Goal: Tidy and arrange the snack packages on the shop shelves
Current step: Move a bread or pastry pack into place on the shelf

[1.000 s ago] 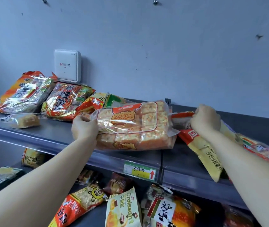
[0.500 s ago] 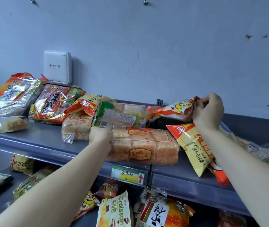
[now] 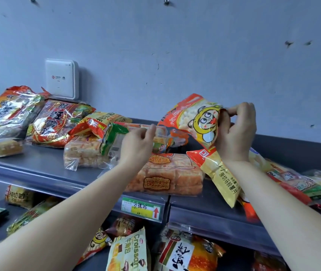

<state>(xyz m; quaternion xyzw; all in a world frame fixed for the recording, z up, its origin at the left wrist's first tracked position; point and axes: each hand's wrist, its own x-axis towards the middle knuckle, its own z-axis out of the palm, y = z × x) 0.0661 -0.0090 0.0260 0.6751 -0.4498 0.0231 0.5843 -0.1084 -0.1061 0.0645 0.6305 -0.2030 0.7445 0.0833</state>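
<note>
Two bare forearms reaching up from the bottom edge toward the upper shelf [image 3: 38, 169]. Lowest and nearest, on the lower shelf: a pale Croissant bag [image 3: 128, 251] upright, a red-and-orange pack [image 3: 187, 253] just beside it to the right, more yellow bags at the left in shadow. On the upper shelf's front lip, a green-and-yellow price tag [image 3: 142, 209] with a red arrow. Just above that tag, a clear-wrapped bread loaf [image 3: 167, 177] lying flat at the shelf's front. Left hand [image 3: 136, 147] over the loaf's back edge, fingers loosely curled, thumb and forefinger close together near a green-edged pack [image 3: 112, 139]; cannot tell whether anything is pinched. Right hand [image 3: 236, 132] raised, fingers closed on the top edge of an orange cartoon-face snack bag [image 3: 196, 122], held tilted above the shelf. Below that hand, a yellow chip bag [image 3: 224, 178] hanging over the front lip, touching the loaf's right end. Further left and back: a second clear bread pack [image 3: 83, 151], a small wrapped cake [image 3: 1, 148], two shiny red-and-gold bags [image 3: 56, 122] leaning near the wall. Right end: a loose heap of mixed packs [image 3: 300, 184]. Farthest, on the grey wall, a white box [image 3: 61, 79].
</note>
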